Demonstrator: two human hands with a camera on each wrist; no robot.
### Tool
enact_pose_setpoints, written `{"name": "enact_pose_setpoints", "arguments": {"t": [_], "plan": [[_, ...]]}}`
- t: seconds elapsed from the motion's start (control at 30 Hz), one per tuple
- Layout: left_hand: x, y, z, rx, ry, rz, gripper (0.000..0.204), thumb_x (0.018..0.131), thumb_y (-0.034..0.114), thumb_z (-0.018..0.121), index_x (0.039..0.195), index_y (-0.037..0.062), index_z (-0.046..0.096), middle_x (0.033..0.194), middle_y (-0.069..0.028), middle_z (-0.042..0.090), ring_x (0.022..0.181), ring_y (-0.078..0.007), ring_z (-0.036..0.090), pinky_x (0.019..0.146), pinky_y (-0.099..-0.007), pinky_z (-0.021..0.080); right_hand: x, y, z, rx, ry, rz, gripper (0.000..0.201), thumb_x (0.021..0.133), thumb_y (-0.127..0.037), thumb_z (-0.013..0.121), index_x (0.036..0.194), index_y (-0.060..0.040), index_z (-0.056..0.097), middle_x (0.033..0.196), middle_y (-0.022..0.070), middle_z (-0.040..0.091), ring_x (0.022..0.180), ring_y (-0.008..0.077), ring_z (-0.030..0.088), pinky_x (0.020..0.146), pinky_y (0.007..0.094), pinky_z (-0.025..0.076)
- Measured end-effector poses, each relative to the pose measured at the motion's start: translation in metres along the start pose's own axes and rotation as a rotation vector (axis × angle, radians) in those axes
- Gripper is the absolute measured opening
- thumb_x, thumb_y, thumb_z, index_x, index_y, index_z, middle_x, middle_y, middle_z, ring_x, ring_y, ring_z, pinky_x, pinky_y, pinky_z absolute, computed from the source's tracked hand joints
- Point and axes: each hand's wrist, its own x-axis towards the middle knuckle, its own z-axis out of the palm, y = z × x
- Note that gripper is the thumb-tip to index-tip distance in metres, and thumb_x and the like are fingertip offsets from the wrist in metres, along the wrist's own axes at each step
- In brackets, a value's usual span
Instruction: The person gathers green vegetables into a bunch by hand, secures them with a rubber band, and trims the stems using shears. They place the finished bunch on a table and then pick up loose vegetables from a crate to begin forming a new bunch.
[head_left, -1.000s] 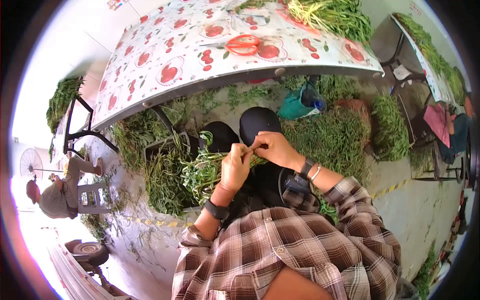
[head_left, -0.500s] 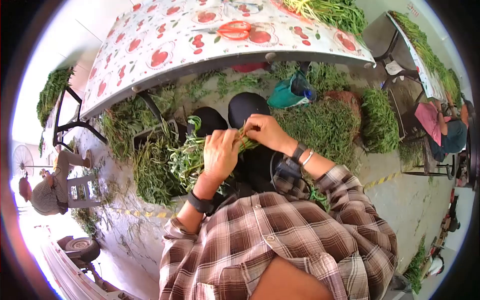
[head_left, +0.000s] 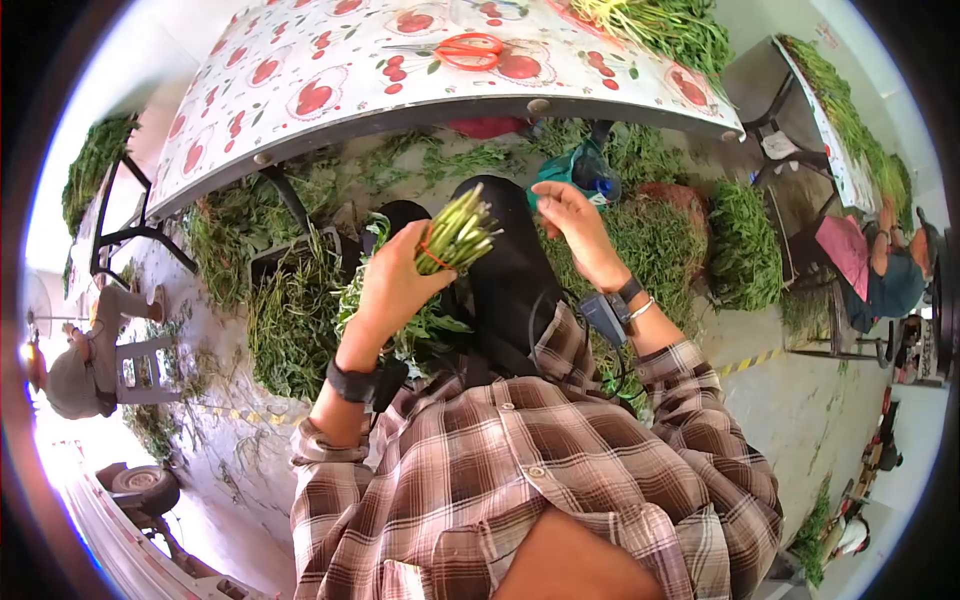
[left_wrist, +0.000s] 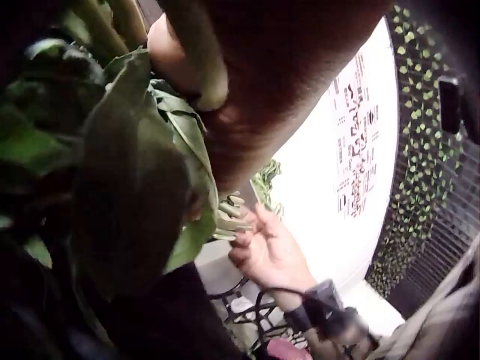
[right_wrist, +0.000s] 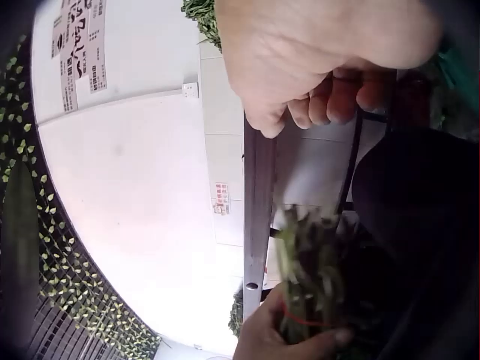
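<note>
In the head view my left hand point(head_left: 392, 285) grips a bundle of leafy green stems point(head_left: 462, 225) above my lap. The cut ends point up and away, and a red rubber band point(head_left: 427, 252) circles the stems near my fingers. Broad leaves point(left_wrist: 135, 172) of the bundle fill much of the left wrist view. My right hand point(head_left: 580, 232) is raised apart from the bundle, its fingers loosely bent and nothing seen in them. From the right wrist, the banded stems point(right_wrist: 306, 274) and the left hand's thumb show below my right hand point(right_wrist: 322, 60).
Ahead stands a table with a fruit-print cover point(head_left: 340, 75), bearing orange-handled scissors point(head_left: 468, 52) and greens point(head_left: 680, 40). A crate of greens point(head_left: 300, 330) is left of my legs; a teal bag point(head_left: 570, 170) and heaped greens point(head_left: 650, 260) lie right. Other people sit at both sides.
Both hands were together at the stems, the right pinching at the band. Now the right hand has let go and moved away right, while the left has tilted the bundle's cut ends upward.
</note>
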Motion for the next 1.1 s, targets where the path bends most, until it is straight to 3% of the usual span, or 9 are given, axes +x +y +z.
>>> {"name": "enact_pose_setpoints", "arguments": {"t": [0.13,0.17,0.3,0.43,0.6,0.77,0.9,0.97,1.1], "plan": [[-0.008,-0.001,-0.027,-0.136,0.069,-0.095,0.055,0.065,0.013,0.079,0.113,0.0026,0.056,0.096,-0.0109,0.066,0.088,-0.0196,0.064,0.080,-0.0304,0.048,0.003,-0.010,0.032,0.078,-0.479,-0.007,0.062,0.083,-0.011,0.067,0.137,-0.0074,0.037,0.114,0.0055,0.047,0.107,0.0146,0.048,0.093,0.0292,0.043],[-0.011,-0.003,-0.030,-0.198,0.093,-0.094,0.054,0.065,0.012,0.080,0.113,0.0024,0.057,0.095,-0.0098,0.067,0.088,-0.0169,0.064,0.080,-0.0294,0.048,0.002,-0.014,0.043,0.064,-0.554,0.009,0.078,0.078,-0.026,0.073,0.141,-0.0066,0.031,0.125,0.0058,0.045,0.116,0.0181,0.045,0.097,0.0312,0.038],[-0.017,0.003,-0.041,-0.273,0.184,-0.098,0.051,0.065,0.011,0.080,0.111,0.0021,0.058,0.093,-0.0078,0.068,0.086,-0.0130,0.063,0.080,-0.0279,0.048,0.011,-0.027,0.101,0.015,-0.745,-0.148,0.094,0.071,-0.019,0.081,0.144,-0.0055,0.024,0.136,0.0061,0.039,0.126,0.0183,0.038,0.105,0.0345,0.031],[-0.026,0.014,-0.050,-0.238,0.226,-0.069,0.069,0.064,0.013,0.081,0.124,0.0006,0.049,0.106,-0.0117,0.063,0.096,-0.0187,0.061,0.086,-0.0308,0.047,0.012,-0.051,0.144,0.307,-0.783,0.106,0.068,0.077,-0.011,0.076,0.134,-0.0036,0.041,0.128,0.0059,0.052,0.118,0.0148,0.048,0.102,0.0322,0.037],[-0.029,-0.013,-0.067,-0.345,-0.157,-0.098,0.086,0.063,0.020,0.085,0.133,0.0003,0.040,0.124,-0.0127,0.053,0.113,-0.0192,0.050,0.099,-0.0332,0.038,0.007,-0.055,0.159,0.433,-0.739,0.067,0.040,0.079,-0.010,0.073,0.115,-0.0031,0.057,0.106,0.0042,0.064,0.093,0.0107,0.060,0.084,0.0261,0.047],[-0.033,-0.038,-0.043,-0.557,-0.196,-0.122,0.106,0.060,0.012,0.088,0.144,0.0064,0.024,0.127,-0.0052,0.052,0.117,-0.0148,0.046,0.100,-0.0336,0.038,0.022,-0.044,0.147,0.379,-0.897,0.099,0.029,0.076,-0.008,0.073,0.103,-0.0015,0.063,0.094,0.0046,0.067,0.087,0.0124,0.063,0.082,0.0262,0.048],[-0.032,-0.035,-0.033,-0.855,-0.125,-0.045,0.098,0.064,0.004,0.084,0.143,0.0066,0.025,0.128,-0.0044,0.050,0.116,-0.0150,0.047,0.099,-0.0325,0.040,0.033,-0.029,0.147,0.412,-0.974,0.131,0.031,0.077,-0.014,0.074,0.102,-0.0017,0.062,0.092,0.0045,0.067,0.086,0.0134,0.063,0.082,0.0280,0.048],[-0.025,-0.034,-0.037,-0.750,-0.177,-0.270,0.095,0.065,-0.001,0.081,0.142,0.0062,0.025,0.129,-0.0059,0.048,0.113,-0.0142,0.049,0.096,-0.0315,0.042,0.033,-0.027,0.152,0.439,-0.834,0.112,0.032,0.078,-0.015,0.073,0.105,-0.0026,0.062,0.094,0.0044,0.066,0.088,0.0135,0.062,0.083,0.0283,0.047],[-0.022,-0.032,-0.050,-0.708,-0.040,-0.208,0.042,0.071,0.010,0.079,0.109,-0.0001,0.062,0.100,-0.0044,0.066,0.089,-0.0096,0.059,0.081,-0.0268,0.048,0.026,-0.034,0.163,0.533,-0.839,0.025,0.065,0.079,-0.026,0.075,0.131,-0.0032,0.043,0.118,0.0044,0.056,0.107,0.0116,0.053,0.095,0.0282,0.040]]}}
